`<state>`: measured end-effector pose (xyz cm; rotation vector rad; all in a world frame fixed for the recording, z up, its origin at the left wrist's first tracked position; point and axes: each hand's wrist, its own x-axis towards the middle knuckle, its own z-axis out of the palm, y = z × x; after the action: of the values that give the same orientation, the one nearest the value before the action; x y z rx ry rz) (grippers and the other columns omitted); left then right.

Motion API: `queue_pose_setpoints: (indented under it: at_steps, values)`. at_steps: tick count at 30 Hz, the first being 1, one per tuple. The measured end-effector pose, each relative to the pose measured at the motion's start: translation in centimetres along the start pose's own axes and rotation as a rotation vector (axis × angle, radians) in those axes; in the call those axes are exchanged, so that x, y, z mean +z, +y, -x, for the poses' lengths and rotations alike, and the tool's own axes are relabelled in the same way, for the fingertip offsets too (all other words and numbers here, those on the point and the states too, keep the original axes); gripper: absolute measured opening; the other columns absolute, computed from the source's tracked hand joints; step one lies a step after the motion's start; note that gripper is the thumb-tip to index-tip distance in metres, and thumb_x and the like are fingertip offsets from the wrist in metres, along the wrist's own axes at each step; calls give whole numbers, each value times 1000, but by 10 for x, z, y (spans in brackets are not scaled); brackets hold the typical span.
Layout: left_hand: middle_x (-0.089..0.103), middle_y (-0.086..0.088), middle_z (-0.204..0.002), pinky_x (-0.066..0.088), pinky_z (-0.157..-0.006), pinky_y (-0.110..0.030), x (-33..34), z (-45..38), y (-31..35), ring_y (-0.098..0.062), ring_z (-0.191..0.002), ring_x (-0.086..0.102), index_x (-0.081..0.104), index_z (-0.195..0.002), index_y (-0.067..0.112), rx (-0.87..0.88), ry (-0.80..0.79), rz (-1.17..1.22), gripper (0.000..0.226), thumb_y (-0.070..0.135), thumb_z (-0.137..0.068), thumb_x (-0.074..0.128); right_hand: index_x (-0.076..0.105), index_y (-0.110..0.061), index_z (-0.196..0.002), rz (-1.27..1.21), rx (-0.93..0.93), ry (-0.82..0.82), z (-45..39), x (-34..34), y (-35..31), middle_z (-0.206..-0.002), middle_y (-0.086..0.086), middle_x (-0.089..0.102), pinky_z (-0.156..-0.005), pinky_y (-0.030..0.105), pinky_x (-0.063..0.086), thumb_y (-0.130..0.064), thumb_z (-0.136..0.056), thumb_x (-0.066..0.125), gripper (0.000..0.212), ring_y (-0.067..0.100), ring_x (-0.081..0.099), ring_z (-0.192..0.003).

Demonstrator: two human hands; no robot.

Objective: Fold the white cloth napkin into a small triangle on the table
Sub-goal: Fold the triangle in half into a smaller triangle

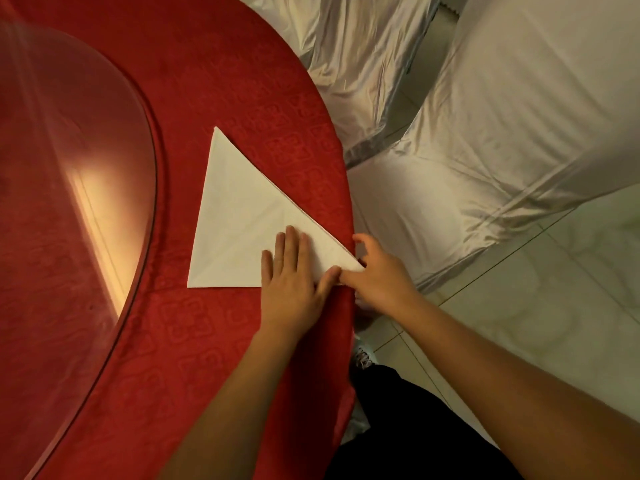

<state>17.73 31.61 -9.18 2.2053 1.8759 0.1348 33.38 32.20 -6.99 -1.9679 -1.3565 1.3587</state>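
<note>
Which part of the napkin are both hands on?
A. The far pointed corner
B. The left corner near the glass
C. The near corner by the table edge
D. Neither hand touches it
C: the left hand lies flat on the napkin and the right hand pinches its tip, at the near corner by the table edge.

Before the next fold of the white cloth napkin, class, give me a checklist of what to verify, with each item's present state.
1. White cloth napkin lies flat as a large triangle: ok.
2. Left hand presses flat on the napkin near its corner: ok.
3. Right hand is at the corner by the table edge: ok.
4. Grip on that corner is secure: cannot tell.
5. Red patterned tablecloth is bare around the napkin: ok.
6. Layer edges align: cannot tell.
</note>
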Motion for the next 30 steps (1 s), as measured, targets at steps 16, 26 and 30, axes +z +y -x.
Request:
queue_pose_setpoints:
  at_steps: [16,26,30]
  values:
    - [14,-14,-158,9,-113,-59,14,-3,8,-41,-144,3,22,-149,17,-114,2,-123,106,89,-72,23,47,-3,-133,-134,-8,-423,-14,-60,14,-76,13,71,-55,25,56,-4,-84,67,53,16,67,-58]
    - [16,-9,-158,9,-117,-52,-12,20,-18,-26,-146,4,23,-148,10,-272,142,2,71,57,-95,23,70,-15,-110,403,-615,136,-17,-50,-32,-103,5,73,-74,22,45,-29,-91,60,25,15,65,-83]
    - [16,-13,-157,2,-116,-49,-23,23,-49,-27,-144,-1,24,-148,7,-438,155,-10,70,53,-95,18,61,-14,-124,549,-884,-168,-20,9,-85,-129,4,62,-101,20,32,-29,-96,50,34,16,56,-119]
